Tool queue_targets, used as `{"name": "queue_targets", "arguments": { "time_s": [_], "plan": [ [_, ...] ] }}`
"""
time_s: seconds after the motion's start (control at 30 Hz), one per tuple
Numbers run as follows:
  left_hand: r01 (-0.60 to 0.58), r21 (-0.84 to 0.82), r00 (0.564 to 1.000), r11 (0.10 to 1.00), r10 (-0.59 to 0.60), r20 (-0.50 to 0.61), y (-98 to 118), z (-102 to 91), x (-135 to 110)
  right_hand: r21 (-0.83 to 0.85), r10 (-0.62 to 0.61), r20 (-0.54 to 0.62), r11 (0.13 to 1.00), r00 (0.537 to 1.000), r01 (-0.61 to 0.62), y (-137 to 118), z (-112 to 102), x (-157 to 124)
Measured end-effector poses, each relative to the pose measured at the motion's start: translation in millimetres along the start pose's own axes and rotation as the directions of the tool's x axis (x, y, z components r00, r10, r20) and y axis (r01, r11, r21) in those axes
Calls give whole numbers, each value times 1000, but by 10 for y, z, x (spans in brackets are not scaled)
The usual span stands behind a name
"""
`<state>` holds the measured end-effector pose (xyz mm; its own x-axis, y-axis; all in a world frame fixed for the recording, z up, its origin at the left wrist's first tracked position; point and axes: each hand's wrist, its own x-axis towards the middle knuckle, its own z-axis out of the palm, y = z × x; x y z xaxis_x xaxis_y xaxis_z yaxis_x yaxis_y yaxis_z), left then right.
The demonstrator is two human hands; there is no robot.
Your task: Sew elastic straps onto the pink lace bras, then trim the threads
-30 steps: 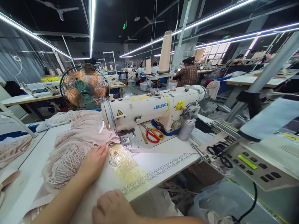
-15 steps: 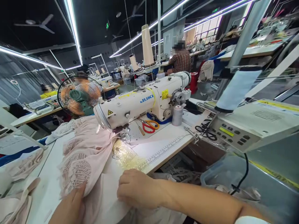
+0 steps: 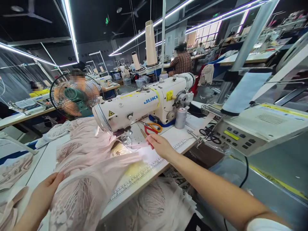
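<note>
A pale pink lace garment (image 3: pixel 84 166) lies spread over the white sewing table (image 3: pixel 166 157) in front of a white JUKI sewing machine (image 3: pixel 144 104). My right hand (image 3: pixel 160 146) reaches out to the right of the needle, fingers pinched on the garment's stretched edge. My left hand (image 3: pixel 49 186) is at the lower left and grips the other end of the same fabric. The cloth is pulled taut between the two hands. More of the garment hangs over the table's front edge.
Red and orange scissors (image 3: pixel 151 127) and a grey thread spool (image 3: pixel 180 118) lie by the machine's base. A control box (image 3: pixel 240 134) with black scissors (image 3: pixel 210 134) stands right. A fan (image 3: pixel 72 96) stands behind. Other workers sit at far tables.
My right hand has moved from the table's front edge up toward the machine, drawing the fabric edge out. My left hand has slid to the left with the cloth.
</note>
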<state>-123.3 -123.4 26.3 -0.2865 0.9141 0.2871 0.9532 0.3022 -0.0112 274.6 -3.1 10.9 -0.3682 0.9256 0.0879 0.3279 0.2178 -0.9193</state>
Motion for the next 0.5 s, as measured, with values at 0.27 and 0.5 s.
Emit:
{"name": "queue_targets", "arguments": {
  "time_s": [0.27,0.5],
  "plan": [
    [-30,100,996,995,38,-83,303,-228,376,-621,-271,350,649,897,439,-229,674,-156],
    [-360,-174,920,917,380,98,1617,170,636,-709,-278,353,543,893,449,25,1162,141]
  ]
}}
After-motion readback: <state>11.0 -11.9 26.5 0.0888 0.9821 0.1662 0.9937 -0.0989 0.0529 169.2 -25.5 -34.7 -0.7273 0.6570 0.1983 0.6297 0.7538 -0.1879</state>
